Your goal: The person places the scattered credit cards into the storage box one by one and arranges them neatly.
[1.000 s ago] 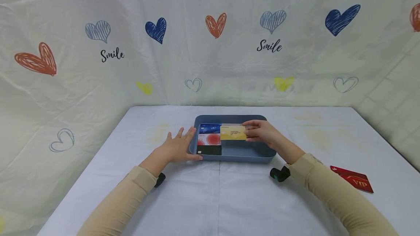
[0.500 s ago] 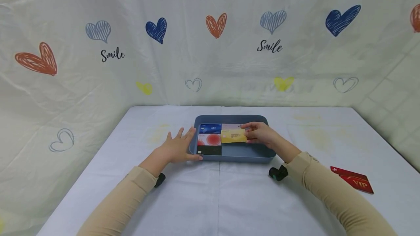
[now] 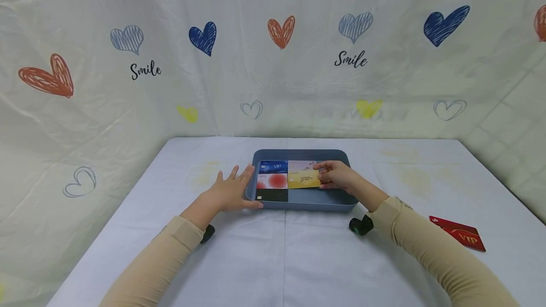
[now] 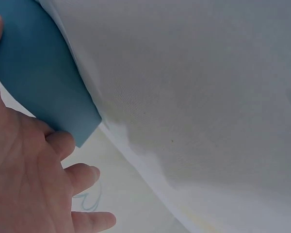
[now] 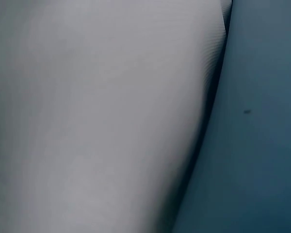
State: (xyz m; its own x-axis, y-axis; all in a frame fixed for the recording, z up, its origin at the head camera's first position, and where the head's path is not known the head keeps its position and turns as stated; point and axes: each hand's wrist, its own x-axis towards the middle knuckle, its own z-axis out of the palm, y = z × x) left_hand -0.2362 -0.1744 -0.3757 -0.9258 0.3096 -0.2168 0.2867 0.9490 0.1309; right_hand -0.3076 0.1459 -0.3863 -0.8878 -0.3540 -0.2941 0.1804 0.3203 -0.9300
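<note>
In the head view a blue-grey tray [image 3: 315,206] lies on the table. My right hand [image 3: 339,176] pinches the right end of a yellow card [image 3: 302,179] inside it. Behind that card is a pale pink card [image 3: 301,165]. The tray's left side has a blue VIP card [image 3: 273,167], a white card with red circles [image 3: 273,181] and a black card [image 3: 271,195], one in front of another. My left hand [image 3: 230,192] rests with spread fingers against the tray's left end; the left wrist view shows its palm [image 4: 29,165] beside the tray wall [image 4: 43,68].
A red VIP card [image 3: 462,235] lies on the white-covered table [image 3: 256,259], right of the tray and partly behind the right sleeve. Behind the table hangs a pale cloth [image 3: 239,79] with printed hearts. The right wrist view shows only tablecloth [image 5: 97,116] and tray wall [image 5: 252,145].
The right hand has brought the yellow card toward the tray's front, level with the red-circled card, and more of the pink card shows behind it. The left hand has stayed in place.
</note>
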